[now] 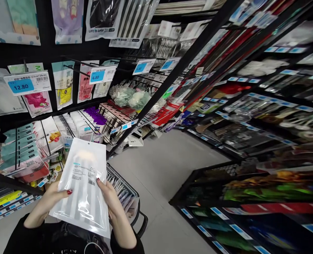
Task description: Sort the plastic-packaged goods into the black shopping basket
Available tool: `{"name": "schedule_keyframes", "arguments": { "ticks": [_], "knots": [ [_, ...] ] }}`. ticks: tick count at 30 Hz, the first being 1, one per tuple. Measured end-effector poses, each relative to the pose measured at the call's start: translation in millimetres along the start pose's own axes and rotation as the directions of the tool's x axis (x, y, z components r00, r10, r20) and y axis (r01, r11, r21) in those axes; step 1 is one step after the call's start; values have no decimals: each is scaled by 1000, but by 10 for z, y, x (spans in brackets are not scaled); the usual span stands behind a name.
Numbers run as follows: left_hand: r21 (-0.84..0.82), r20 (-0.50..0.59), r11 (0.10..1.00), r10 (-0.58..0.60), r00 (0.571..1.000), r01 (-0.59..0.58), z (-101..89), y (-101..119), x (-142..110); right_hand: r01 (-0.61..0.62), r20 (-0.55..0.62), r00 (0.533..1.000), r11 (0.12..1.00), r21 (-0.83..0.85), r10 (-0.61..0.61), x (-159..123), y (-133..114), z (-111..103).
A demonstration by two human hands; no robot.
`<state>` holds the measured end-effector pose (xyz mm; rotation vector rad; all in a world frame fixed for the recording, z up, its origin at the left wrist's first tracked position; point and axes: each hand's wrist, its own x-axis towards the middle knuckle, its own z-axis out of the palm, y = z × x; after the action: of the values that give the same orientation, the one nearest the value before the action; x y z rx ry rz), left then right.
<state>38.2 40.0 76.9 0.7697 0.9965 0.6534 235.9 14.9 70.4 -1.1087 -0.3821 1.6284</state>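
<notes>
Between my two hands is a white plastic packet (83, 190) with grey stripes, small printed text and a barcode on the side facing me. My left hand (56, 195) is closed on its left edge, with the thumb lying on top. On the right edge my right hand (108, 194) grips it the same way, its thumb near the barcode. The fingers beneath the packet are hidden. What the packet contains cannot be made out. Behind it, stacked packs (20, 150) and white packets (49, 134) hang on display hooks.
A basket (137, 197) full of flat packets stands right of my right hand. Price tags (26, 84) and hooks jut out ahead. A black shelf post (169, 77) slants across the middle. Shelving (241, 206) lines the right side, with grey floor (161, 169) between.
</notes>
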Motion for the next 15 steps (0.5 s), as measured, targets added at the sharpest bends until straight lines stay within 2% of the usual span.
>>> {"name": "schedule_keyframes", "arguments": {
  "ticks": [2,5,7,10,11,12,13,14,15],
  "knots": [
    [11,0,1000,22,1000,-22,-11,-9,-37,37,7,999,998,-40,-37,-45,5,2],
    [76,37,994,76,996,-78,-41,-30,-114,174,64,984,974,-147,-166,-107,27,-54],
    [151,90,982,97,991,-109,-89,-57,-152,271,122,961,932,-243,-248,-133,51,-124],
    [231,145,964,103,984,-135,-170,-142,-148,342,164,940,852,-395,-301,-152,98,-204],
    [256,110,955,123,986,-148,-180,-184,-131,355,159,935,818,-452,-318,-154,118,-205],
    [296,29,941,165,986,-166,-175,-232,-111,369,142,927,778,-509,-348,-156,143,-187],
    [358,-84,914,236,968,-192,-150,-283,-92,382,116,914,731,-565,-388,-158,173,-150],
    [437,-194,871,333,923,-223,-107,-335,-77,393,93,897,681,-618,-433,-162,208,-95],
    [511,-257,822,426,867,-253,-49,-386,-69,400,84,879,633,-663,-469,-169,248,-26]
  ]
}}
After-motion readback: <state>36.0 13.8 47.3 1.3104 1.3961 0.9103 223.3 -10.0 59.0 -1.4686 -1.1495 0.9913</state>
